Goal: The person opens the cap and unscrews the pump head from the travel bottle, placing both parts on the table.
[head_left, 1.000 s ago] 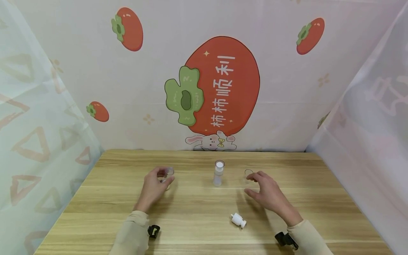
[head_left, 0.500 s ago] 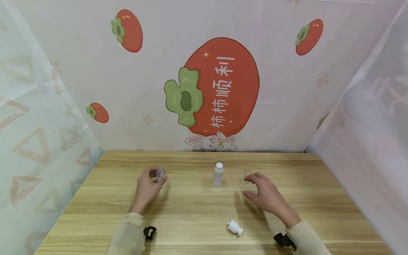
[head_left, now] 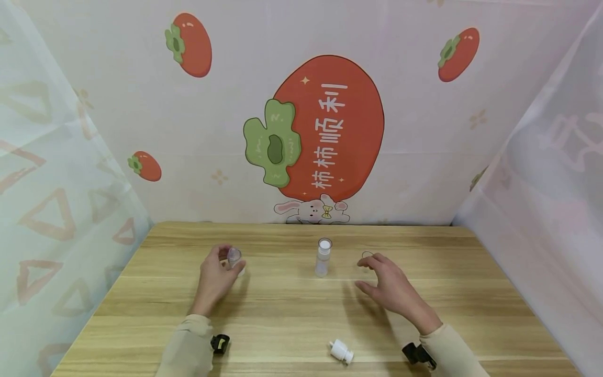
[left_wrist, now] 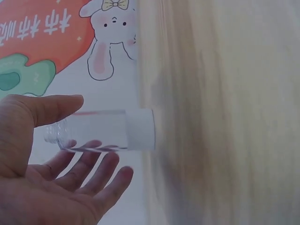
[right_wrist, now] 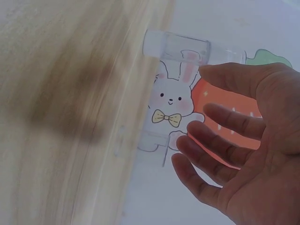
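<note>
Grips clear bottle (left_wrist: 96,127) upright between thumb and fingers of left hand (head_left: 216,273), with white base (left_wrist: 140,129) on or just above wooden table (head_left: 282,309). Spreads right hand (head_left: 392,284) with thumb and fingers apart, near clear round-rimmed piece (head_left: 367,253), to right of white-topped bottle (head_left: 322,263).

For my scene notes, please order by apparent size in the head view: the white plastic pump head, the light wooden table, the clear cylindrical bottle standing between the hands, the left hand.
1. Light wooden table
2. Left hand
3. Clear cylindrical bottle
4. White plastic pump head, though nearer the camera
</note>
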Motion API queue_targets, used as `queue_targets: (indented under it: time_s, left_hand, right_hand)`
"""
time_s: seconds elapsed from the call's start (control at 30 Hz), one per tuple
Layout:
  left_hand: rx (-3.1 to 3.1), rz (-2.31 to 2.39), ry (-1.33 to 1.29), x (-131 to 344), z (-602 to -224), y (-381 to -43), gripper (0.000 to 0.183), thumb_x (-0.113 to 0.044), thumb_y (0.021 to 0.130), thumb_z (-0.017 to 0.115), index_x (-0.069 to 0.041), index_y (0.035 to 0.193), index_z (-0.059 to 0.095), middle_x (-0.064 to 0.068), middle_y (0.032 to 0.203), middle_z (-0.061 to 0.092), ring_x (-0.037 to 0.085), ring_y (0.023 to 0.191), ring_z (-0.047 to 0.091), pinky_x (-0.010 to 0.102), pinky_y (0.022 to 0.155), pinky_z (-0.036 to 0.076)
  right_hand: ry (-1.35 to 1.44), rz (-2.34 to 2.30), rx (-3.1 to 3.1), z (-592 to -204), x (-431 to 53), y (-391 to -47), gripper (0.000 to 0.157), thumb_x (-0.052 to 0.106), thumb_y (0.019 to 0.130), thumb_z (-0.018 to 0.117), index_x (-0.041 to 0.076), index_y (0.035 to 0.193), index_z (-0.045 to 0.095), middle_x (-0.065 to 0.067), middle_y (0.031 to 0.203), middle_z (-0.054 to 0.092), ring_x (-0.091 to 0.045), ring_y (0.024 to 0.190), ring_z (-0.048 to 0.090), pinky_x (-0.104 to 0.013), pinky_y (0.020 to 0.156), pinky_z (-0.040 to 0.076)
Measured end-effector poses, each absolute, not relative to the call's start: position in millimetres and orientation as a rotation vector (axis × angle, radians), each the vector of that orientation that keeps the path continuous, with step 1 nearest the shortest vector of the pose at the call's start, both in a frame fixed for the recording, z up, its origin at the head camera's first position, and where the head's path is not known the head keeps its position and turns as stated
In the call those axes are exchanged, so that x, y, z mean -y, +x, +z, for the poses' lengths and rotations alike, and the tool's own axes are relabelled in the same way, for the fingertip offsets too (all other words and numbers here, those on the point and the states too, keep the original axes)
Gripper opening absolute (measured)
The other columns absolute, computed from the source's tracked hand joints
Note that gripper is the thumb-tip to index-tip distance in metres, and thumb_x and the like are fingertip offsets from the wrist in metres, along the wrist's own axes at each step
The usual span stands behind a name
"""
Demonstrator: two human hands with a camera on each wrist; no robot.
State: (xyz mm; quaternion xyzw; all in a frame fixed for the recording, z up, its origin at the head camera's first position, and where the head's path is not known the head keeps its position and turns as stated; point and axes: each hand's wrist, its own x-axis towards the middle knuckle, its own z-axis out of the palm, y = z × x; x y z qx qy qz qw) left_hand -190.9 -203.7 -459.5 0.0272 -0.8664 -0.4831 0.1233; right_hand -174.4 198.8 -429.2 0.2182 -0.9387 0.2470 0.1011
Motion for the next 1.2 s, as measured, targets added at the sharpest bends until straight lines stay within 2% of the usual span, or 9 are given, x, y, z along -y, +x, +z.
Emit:
queue_targets:
  time_s: [0.17,0.43,0.77,1.03,1.2]
  left_hand:
    - [2.481,-1.233,0.0,195,-455,-191,0.063,-0.008,0.085,0.08,0.008,0.136,0.049,0.026,0.133,0.053,0.044,0.127,0.047,0.056,0.106,0.037]
    - [2.339,-0.993,-0.197,173,-442,-191,0.058,-0.001,0.076,0.084,0.007,0.127,0.058,0.027,0.127,0.057,0.045,0.123,0.05,0.057,0.101,0.043]
    - [2.362,-0.959,-0.328,144,-436,-192,0.054,-0.003,0.077,0.085,0.003,0.125,0.061,0.021,0.123,0.062,0.04,0.118,0.056,0.054,0.099,0.046]
    - [2.396,-1.124,-0.437,118,-445,-195,0.051,-0.004,0.079,0.085,0.004,0.123,0.063,0.019,0.12,0.066,0.036,0.113,0.062,0.049,0.097,0.05]
    - [2.444,-1.225,-0.473,105,-450,-198,0.048,-0.004,0.081,0.084,0.003,0.123,0.063,0.018,0.119,0.066,0.034,0.111,0.062,0.048,0.096,0.05]
  right_hand:
    - [0.65,0.739,2.774,-427,-196,-176,0.035,0.017,0.084,0.084,0.007,0.114,0.069,-0.009,0.11,0.065,-0.029,0.099,0.064,-0.045,0.081,0.053]
    - [0.664,0.739,2.763,-426,-195,-178,0.035,0.018,0.084,0.084,0.007,0.114,0.069,-0.005,0.107,0.064,-0.03,0.099,0.064,-0.045,0.08,0.053]
    - [0.645,0.734,2.779,-425,-198,-179,0.035,0.017,0.084,0.084,0.007,0.114,0.069,-0.006,0.108,0.064,-0.031,0.1,0.064,-0.046,0.08,0.053]
    - [0.621,0.741,2.776,-425,-203,-178,0.035,0.017,0.084,0.085,0.007,0.114,0.07,-0.009,0.116,0.065,-0.032,0.101,0.064,-0.048,0.082,0.054]
    - [0.616,0.738,2.76,-425,-205,-177,0.034,0.016,0.084,0.085,0.008,0.113,0.07,-0.008,0.114,0.065,-0.031,0.101,0.064,-0.048,0.081,0.054]
